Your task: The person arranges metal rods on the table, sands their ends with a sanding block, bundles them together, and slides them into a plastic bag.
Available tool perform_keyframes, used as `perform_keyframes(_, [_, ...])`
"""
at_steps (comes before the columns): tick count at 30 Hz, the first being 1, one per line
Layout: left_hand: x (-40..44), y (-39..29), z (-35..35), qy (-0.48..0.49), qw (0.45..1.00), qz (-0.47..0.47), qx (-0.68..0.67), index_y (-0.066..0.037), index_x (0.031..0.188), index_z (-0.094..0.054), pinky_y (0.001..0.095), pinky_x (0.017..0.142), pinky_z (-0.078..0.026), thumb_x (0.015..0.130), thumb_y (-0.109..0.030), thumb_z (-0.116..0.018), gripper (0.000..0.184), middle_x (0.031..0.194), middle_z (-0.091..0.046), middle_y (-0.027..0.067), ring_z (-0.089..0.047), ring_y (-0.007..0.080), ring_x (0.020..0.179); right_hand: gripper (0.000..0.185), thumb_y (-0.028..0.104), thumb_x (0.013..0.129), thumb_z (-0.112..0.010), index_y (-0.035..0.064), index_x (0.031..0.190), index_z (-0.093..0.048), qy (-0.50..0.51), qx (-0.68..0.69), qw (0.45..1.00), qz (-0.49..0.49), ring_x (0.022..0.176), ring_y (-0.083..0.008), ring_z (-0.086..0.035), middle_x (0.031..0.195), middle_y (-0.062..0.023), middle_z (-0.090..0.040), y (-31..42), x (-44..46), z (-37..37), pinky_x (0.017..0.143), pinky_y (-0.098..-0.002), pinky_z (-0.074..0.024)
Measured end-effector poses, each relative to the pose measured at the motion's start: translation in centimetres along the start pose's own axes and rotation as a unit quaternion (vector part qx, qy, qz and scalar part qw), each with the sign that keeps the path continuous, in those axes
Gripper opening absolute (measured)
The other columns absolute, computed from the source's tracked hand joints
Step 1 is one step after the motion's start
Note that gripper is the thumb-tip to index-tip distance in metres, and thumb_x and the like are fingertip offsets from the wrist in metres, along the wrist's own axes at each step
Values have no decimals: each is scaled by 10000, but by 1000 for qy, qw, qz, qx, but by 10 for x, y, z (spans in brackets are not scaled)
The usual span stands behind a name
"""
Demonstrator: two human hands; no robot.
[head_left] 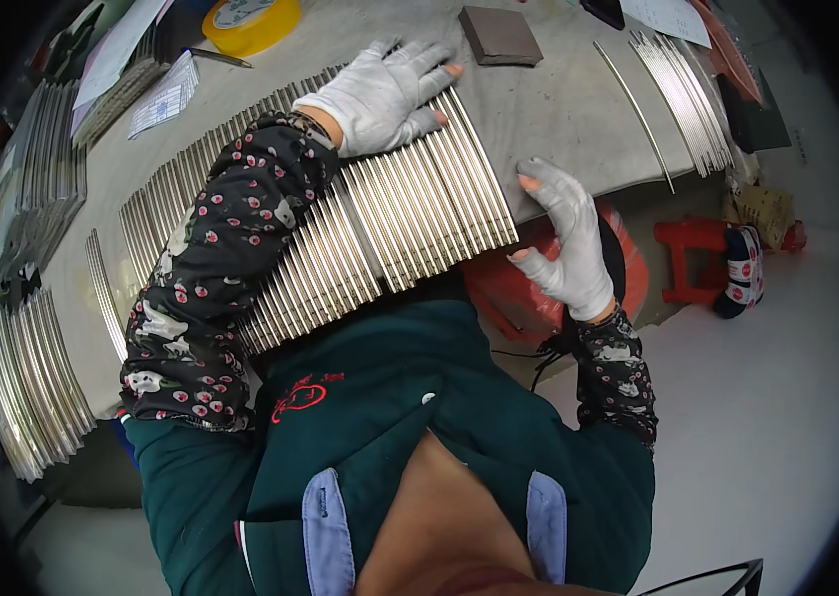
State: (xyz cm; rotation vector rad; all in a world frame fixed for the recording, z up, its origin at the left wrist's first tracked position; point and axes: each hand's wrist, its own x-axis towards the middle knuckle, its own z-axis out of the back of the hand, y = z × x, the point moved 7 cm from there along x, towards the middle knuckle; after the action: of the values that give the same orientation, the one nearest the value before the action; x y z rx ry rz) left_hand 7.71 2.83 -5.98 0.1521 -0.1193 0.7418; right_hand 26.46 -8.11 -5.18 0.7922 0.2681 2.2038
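A long row of thin, shiny metal rods (429, 214) lies side by side on the grey table, reaching over its near edge. Across the far ends of these rods my left hand (380, 99), in a white glove with bare fingertips, rests flat with its fingers stretched out. My right hand (570, 238), gloved the same way, is held just off the row's right end. Its thumb and fingers are apart, and nothing shows between them. Beneath my left forearm, part of the row is hidden.
A yellow tape roll (252, 22), a pen (218, 57) and a brown block (501, 36) lie at the back. More rods (680, 104) are at the right, one apart. Wrapped rod bundles (34, 382) stand left. A red stool (688, 260) is beyond the table's right edge.
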Motion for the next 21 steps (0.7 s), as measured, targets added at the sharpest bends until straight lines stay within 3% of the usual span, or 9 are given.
perform_keyframes(2, [-8,-28,6,-9,999,-47,25,-43,1450,-335,480,1160,-167,950,-376,-462,613,1493,-326,188,-303,314,1395,711,581,810,-634,36,1254,-523,-10,62,998,-21,1231,-366,-469,1282,-170,-525,-6,0,4,1020,-457,-368])
perform_keyframes(8, [-62,-163,40,68,940,-262,-208,-19,1345,-460,494,1162,-162,739,-427,-685,763,1447,-383,187,-310,318,1390,739,601,819,-611,16,1259,-517,-12,75,997,-21,1233,-371,-469,1278,-176,-533,-11,7,5,1032,-460,-364])
perform_keyframes(9, [-76,-182,45,94,906,-321,-260,-46,1296,-499,496,1157,-175,801,-364,-636,605,1417,-420,152,-353,280,1366,755,616,812,-608,16,1261,-517,-8,65,998,-19,1238,-374,-467,1278,-180,-533,-11,8,4,1031,-463,-365])
perform_keyframes(10, [-92,-197,52,2,905,-380,-189,-69,1212,-550,490,1139,-217,869,-257,-554,391,1350,-488,128,-417,254,1314,755,616,812,-608,16,1261,-517,-5,67,998,-15,1238,-374,-467,1278,-180,-533,-10,10,4,1031,-463,-365])
perform_keyframes(12, [-91,-183,60,13,901,-375,-217,-71,1139,-575,482,1114,-262,888,-153,-489,277,1275,-547,121,-461,247,1267,833,663,773,-616,17,1287,-508,14,53,998,-23,1272,-385,-444,1285,-193,-530,-9,12,-1,1026,-468,-361])
perform_keyframes(14, [-80,-134,72,-43,937,-280,-204,-50,1084,-570,483,1115,-278,850,-151,-524,260,1228,-578,132,-481,275,1253,880,683,742,-629,25,1311,-493,45,38,998,-9,1291,-390,-427,1303,-197,-516,3,18,-4,1025,-472,-357])
perform_keyframes(17, [-83,-40,71,-72,987,-119,-79,-62,1453,-316,509,1126,-257,968,-431,-415,617,1452,-387,194,-366,353,1359,1051,713,599,-698,70,1387,-431,106,-18,994,32,1342,-413,-353,1399,-209,-418,17,22,-23,1019,-496,-343])
perform_keyframes(18, [-87,-12,58,-55,994,-55,-79,-70,1468,-296,509,1144,-219,972,-537,-331,682,1501,-307,197,-295,354,1398,1074,708,570,-712,86,1396,-423,113,-29,992,48,1349,-421,-333,1417,-214,-390,26,25,-27,1017,-506,-343])
perform_keyframes(21, [-100,14,29,37,998,50,31,-80,1482,-271,516,1155,-188,963,-545,-341,701,1532,-242,187,-243,342,1421,1081,691,536,-729,98,1389,-431,134,-82,987,45,1348,-435,-308,1417,-230,-371,39,32,-36,1021,-520,-341])
